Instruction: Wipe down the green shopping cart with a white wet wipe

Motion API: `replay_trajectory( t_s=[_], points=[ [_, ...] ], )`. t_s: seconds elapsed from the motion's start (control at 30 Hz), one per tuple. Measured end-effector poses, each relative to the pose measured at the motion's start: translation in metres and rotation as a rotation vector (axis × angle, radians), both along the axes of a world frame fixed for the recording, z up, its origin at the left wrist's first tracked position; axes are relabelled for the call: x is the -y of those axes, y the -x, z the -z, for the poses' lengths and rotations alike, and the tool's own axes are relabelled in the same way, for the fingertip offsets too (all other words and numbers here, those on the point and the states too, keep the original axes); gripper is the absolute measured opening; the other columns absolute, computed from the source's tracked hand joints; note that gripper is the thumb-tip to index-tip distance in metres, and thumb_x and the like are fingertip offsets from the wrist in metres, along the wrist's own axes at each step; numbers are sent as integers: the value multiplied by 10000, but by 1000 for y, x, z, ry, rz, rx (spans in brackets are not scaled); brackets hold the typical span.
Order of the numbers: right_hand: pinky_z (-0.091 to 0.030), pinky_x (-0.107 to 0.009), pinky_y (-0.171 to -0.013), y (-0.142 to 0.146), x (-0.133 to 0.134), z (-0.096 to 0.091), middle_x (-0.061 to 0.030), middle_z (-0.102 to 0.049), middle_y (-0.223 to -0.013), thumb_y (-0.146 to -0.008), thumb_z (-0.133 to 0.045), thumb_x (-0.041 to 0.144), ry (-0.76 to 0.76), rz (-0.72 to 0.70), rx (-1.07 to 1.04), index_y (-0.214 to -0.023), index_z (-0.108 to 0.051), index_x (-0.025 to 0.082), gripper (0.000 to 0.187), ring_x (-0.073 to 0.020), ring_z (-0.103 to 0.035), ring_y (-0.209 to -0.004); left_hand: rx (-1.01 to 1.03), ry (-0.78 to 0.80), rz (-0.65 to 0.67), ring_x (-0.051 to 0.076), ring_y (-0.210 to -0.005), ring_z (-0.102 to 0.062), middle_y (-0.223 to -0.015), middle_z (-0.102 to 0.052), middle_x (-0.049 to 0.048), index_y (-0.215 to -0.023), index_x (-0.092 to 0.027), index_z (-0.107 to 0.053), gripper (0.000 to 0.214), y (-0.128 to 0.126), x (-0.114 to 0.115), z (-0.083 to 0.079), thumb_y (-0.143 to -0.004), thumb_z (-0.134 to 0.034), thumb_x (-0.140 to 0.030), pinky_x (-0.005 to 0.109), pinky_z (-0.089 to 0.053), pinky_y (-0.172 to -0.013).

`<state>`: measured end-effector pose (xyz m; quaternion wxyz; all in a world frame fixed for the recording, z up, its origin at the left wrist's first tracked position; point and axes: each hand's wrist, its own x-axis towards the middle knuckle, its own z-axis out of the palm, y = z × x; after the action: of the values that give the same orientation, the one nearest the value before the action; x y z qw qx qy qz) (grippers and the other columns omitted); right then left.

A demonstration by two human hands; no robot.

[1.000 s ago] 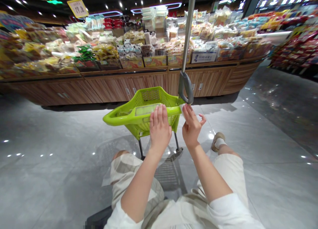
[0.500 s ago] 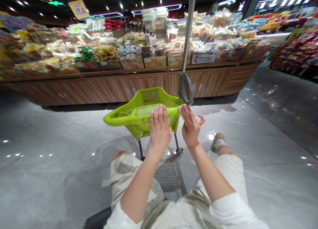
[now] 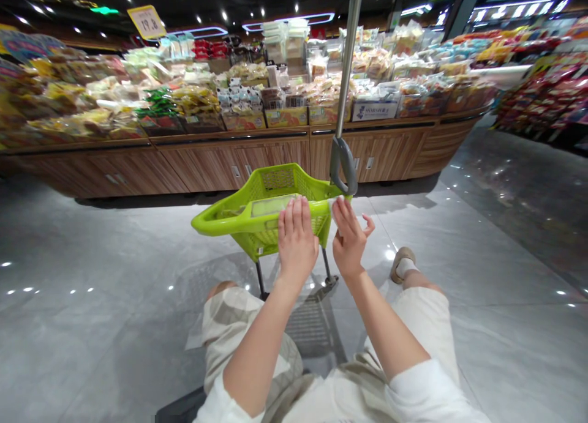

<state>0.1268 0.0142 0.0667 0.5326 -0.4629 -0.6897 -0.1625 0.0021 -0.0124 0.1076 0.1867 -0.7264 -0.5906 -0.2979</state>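
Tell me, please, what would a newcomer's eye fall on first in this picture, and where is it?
Probably the bright green cart in the middle, with the left hand resting on its handle and the right hand at the handle's right end. Next comes the metal pole at the cart's right, with a grey loop at its lower end. Behind, colourful packages crowd the wood-fronted counter.

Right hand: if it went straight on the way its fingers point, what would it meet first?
Probably the grey loop at the foot of the metal pole, just past the green cart handle where the right hand lies, though depth there is unclear.
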Motion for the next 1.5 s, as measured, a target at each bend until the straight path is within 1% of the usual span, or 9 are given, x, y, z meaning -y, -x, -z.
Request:
replay_trajectory(
  t_s=[0.13,0.37,0.63,0.8,0.97,1.13,1.27,1.37,1.5],
  points=[
    [-172,-397,-1146,13,4,-1,-69,-586,-1421,-913,-375,52,-26,-122,131,-1529,-335,276,656,-152,-501,-1354,-11,-13,-13,284,-1495,-274,-1574,-371,186,-1532,-42,-238,721,2,0,1,-855,-470,-133,490,-217,-1231],
    [-216,-455,-1134,-11,-4,4,-82,-555,-1451,-870,-326,25,15,5,-58,-1515,-360,308,705,-180,-515,-1346,25,-17,29,300,-1499,-261,-1576,-364,187,-1545,-60,-207,832,3,0,1,-781,-535,-109,508,-205,-1231],
    [-171,-424,-1173,6,4,-2,-69,-584,-1421,-915,-367,46,-22,-123,114,-1517,-358,291,651,-154,-502,-1354,5,-35,8,284,-1482,-296,-1568,-387,163,-1533,-80,-242,740,3,0,1,-833,-479,-115,491,-224,-1224],
    [-237,-503,-1168,-14,-1,19,-87,-533,-1469,-874,-343,36,4,-40,-133,-1513,-368,321,701,-186,-509,-1352,80,-38,30,323,-1448,-341,-1537,-426,173,-1489,-87,-331,732,-4,1,0,-788,-539,-113,527,-234,-1214],
    [-406,-476,-1114,-14,-11,34,-106,-582,-1415,-911,-416,165,67,-46,-527,-1438,-504,267,544,-201,-546,-1319,134,-58,46,316,-1439,-355,-1509,-464,173,-1468,-93,-368,706,-17,2,2,-787,-553,-116,517,-240,-1209],
    [-473,-430,-1068,-39,-33,7,-89,-655,-1323,-873,-473,197,102,-157,-742,-1317,-633,200,472,-219,-596,-1261,198,-190,93,273,-1332,-494,-1375,-606,137,-1366,-152,-497,529,-18,3,11,-843,-558,-201,458,-278,-1178],
    [-502,-424,-1009,-69,-41,-27,-49,-716,-1226,-785,-462,142,258,-399,-619,-1092,-751,219,428,-239,-640,-1190,220,-306,105,290,-1232,-563,-1262,-672,132,-1263,-161,-556,481,-11,10,15,-829,-620,-359,453,-300,-1124],
    [-485,-431,-1006,-74,-29,-40,-43,-718,-1223,-780,-455,140,328,-490,-472,-1041,-750,229,404,-239,-634,-1193,210,-298,138,298,-1212,-571,-1246,-673,136,-1243,-164,-561,513,0,19,15,-815,-613,-442,450,-312,-1098],
    [-435,-426,-1037,-59,-3,-42,-38,-753,-1118,-791,-452,136,297,-468,-432,-1016,-727,237,369,-220,-665,-1109,224,-295,148,281,-1186,-584,-1202,-688,127,-1176,-189,-577,434,23,26,14,-838,-557,-459,452,-313,-1083]
  ],
)
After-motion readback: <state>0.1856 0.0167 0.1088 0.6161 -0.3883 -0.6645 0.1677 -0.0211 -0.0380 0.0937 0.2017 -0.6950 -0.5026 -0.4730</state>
